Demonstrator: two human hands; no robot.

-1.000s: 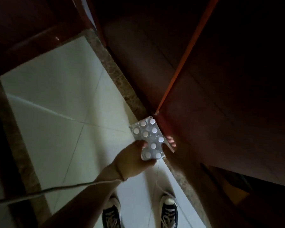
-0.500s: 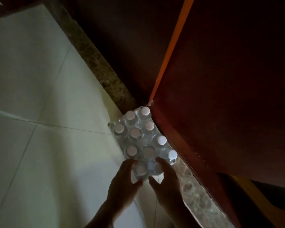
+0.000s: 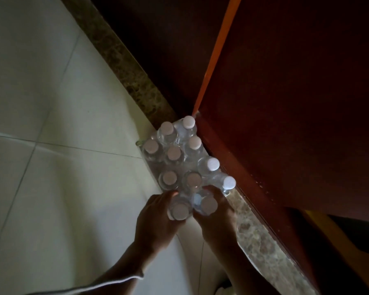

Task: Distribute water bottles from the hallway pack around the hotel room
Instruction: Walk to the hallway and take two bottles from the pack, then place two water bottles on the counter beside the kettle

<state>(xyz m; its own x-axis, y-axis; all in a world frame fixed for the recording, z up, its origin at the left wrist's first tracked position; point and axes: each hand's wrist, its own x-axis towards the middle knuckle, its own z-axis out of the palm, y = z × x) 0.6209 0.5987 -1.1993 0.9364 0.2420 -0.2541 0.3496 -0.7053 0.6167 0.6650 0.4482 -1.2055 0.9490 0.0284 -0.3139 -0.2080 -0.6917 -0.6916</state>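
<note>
A shrink-wrapped pack of water bottles [image 3: 180, 154] with white caps stands on the pale tiled floor, tight against the dark red wooden door frame. My left hand [image 3: 156, 220] grips the near-left bottle [image 3: 179, 208] of the pack, fingers curled round its neck. My right hand [image 3: 217, 218] grips the bottle beside it [image 3: 208, 204] the same way. Both bottles sit slightly raised above the rest. Several other bottles stay in the wrap behind them.
A speckled stone threshold strip [image 3: 124, 60] runs diagonally along the floor's edge. The dark red door [image 3: 296, 103] with an orange edge [image 3: 217, 50] rises at the right. Pale floor tiles [image 3: 51, 103] spread to the left. The scene is dim.
The view has dropped closer to the pack. Both hands went from touching the pack's near end to gripping one bottle each, and those two bottles have lifted a little.
</note>
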